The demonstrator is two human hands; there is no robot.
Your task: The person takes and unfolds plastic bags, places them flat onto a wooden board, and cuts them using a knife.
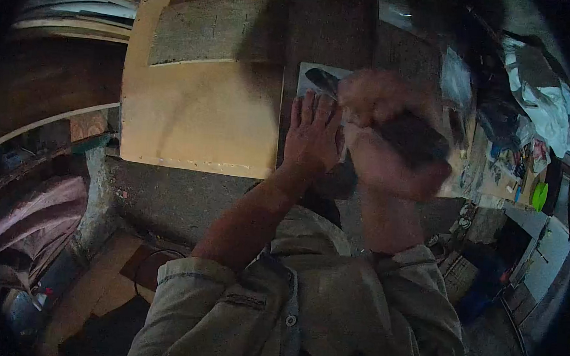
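Note:
My left hand (314,131) lies flat, fingers stretched out, on the lower part of a pale sheet (308,81) with a dark shape (321,80) on it. To its right is my right hand (397,162), raised and blurred by motion, its fingers wrapped round a dark block-like object (413,137). Another blurred, skin-coloured form (371,95) shows just above it; I cannot make out what it is. What lies beneath my right hand is hidden.
A large light wooden board (201,114) with a grey-brown panel (215,33) covers the left of the bench. Plastic bags (541,96) and small items, among them a green object (540,196), crowd the right side. Pink cloth (38,218) is at lower left.

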